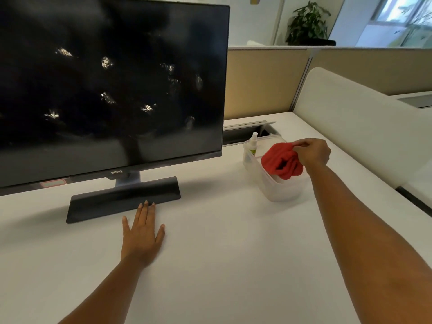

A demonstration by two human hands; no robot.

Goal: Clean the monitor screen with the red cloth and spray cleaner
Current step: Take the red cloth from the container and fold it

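the right hand [312, 152] pinches the top edge of the red cloth [281, 163] between thumb and fingertips, the cloth bunched and hanging partly inside a clear plastic tub [278, 188] on the white desk [222, 253]. the left hand [142, 235] lies flat on the desk, palm down, fingers spread – the fingertips just reach the front edge of the monitor's dark base [121, 199]. a small spray bottle [252, 146] with a green label stands upright at the tub's far end, near the monitor's lower right corner. the monitor screen [109, 85] is dark and dotted with pale smudges – it stands left of the tub.
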